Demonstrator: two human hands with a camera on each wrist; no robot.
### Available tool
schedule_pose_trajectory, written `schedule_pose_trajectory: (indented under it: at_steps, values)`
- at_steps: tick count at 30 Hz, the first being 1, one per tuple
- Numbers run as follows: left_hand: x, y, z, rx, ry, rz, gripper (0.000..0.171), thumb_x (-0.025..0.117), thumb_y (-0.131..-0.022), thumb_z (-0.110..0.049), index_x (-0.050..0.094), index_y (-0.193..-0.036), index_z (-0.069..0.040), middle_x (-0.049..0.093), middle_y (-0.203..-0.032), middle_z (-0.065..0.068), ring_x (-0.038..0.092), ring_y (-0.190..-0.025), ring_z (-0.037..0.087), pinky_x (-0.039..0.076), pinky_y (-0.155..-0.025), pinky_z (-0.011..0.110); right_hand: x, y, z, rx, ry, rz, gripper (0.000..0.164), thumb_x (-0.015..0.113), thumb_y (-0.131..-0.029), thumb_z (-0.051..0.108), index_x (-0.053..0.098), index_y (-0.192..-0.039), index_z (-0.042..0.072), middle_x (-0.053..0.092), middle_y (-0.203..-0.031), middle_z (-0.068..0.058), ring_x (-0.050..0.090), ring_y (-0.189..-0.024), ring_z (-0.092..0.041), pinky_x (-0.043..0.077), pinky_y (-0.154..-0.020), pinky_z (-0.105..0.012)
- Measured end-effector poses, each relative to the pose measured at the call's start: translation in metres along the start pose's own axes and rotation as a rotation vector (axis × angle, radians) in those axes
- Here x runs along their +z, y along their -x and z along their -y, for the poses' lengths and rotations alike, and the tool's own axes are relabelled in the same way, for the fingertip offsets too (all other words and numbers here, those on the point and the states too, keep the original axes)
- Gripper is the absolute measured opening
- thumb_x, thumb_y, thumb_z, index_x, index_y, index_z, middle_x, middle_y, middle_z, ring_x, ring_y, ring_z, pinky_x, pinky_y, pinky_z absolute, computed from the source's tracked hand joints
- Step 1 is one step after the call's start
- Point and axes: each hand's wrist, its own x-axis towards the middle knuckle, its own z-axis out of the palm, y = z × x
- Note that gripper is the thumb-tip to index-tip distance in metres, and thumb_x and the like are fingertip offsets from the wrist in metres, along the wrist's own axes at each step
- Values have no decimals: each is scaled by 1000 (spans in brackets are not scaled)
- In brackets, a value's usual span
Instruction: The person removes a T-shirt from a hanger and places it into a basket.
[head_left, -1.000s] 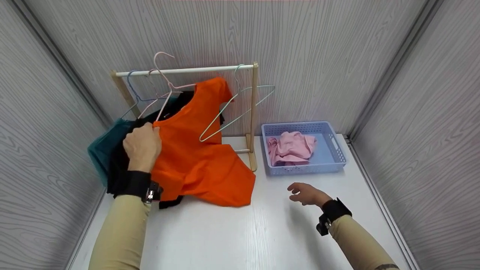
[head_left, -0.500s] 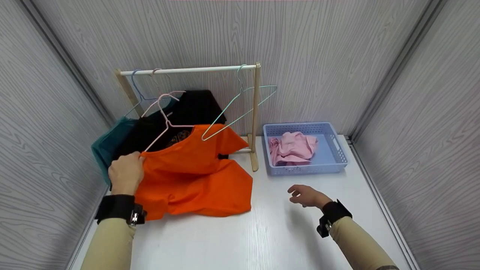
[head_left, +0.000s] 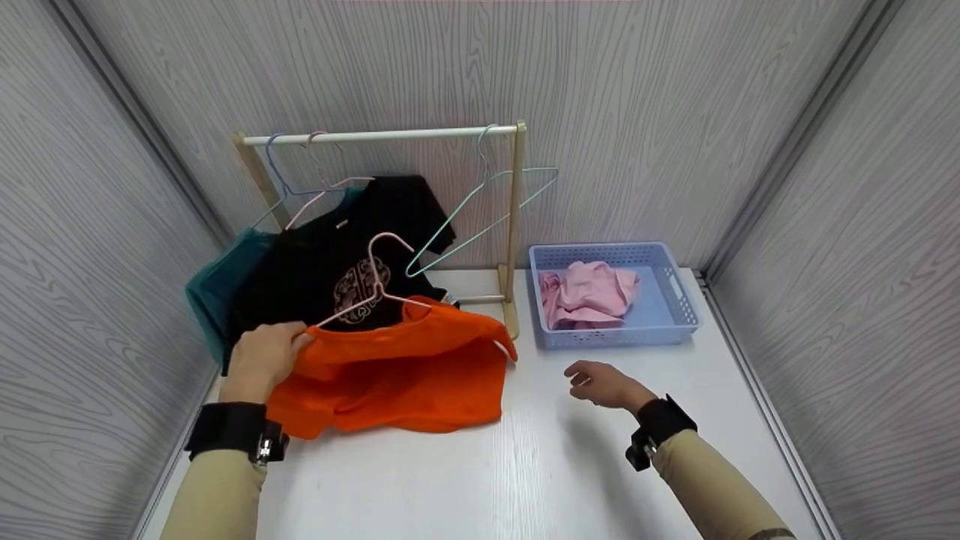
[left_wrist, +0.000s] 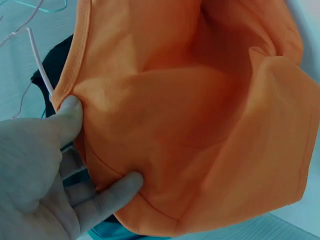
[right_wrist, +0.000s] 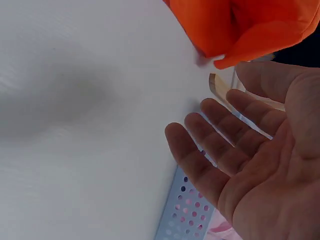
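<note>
My left hand (head_left: 262, 360) pinches the left shoulder of an orange T-shirt (head_left: 405, 382) together with the pink hanger (head_left: 379, 289) inside it. In the left wrist view the thumb (left_wrist: 70, 117) presses the orange cloth near the neckline, and another finger lies against the sleeve. The hanger's hook stands free of the rail, in front of a black T-shirt (head_left: 300, 277); the orange shirt's lower part droops onto the table. My right hand (head_left: 604, 384) hovers over the table with loosely bent fingers and holds nothing, in front of the blue basket.
A small rack with a white rail (head_left: 420, 135) carries the black shirt, a teal garment (head_left: 214, 289) and a bare mint-green hanger (head_left: 457, 217). Right of it stands a blue basket (head_left: 619, 337) holding a crumpled pink cloth (head_left: 592, 292). Panel walls enclose the table.
My left hand has brought the orange shirt and its hanger down from rail height toward the table, uncovering the black shirt's print. My right hand has shifted only slightly.
</note>
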Motion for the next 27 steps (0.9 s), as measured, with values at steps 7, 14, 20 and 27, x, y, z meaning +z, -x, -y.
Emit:
schedule_pose_trajectory:
  at_steps: [7,14,20,27]
  values:
    - [3,-12,-34,123,13,-42,24,49,-102,-33,58,-90,-14,43,-67,4,47,-61,23,37,-59,34,-5,-7,34,-170,0,-321,65,71,-87,12,41,-144,3,50,-140,-20,49,-128,-37,50,-95,-52]
    - [7,-26,-79,198,71,-59,24,49,-101,-37,60,-92,-18,43,-66,1,46,-62,20,36,-58,30,-20,1,75,-333,73,-627,56,78,-82,13,57,-133,9,63,-127,-10,59,-113,-28,52,-96,-44]
    - [9,-40,-120,267,84,-78,23,48,-102,-37,60,-92,-20,49,-68,2,49,-64,21,38,-60,31,-32,19,94,-323,174,-830,40,75,-86,23,66,-122,9,70,-115,-7,63,-108,-26,49,-98,-41]
    - [10,-51,-158,331,62,-79,26,48,-101,-39,64,-96,-19,57,-74,4,54,-70,23,41,-65,35,-53,34,90,-273,143,-932,21,68,-91,25,74,-108,14,75,-100,-4,70,-91,-23,55,-82,-39]
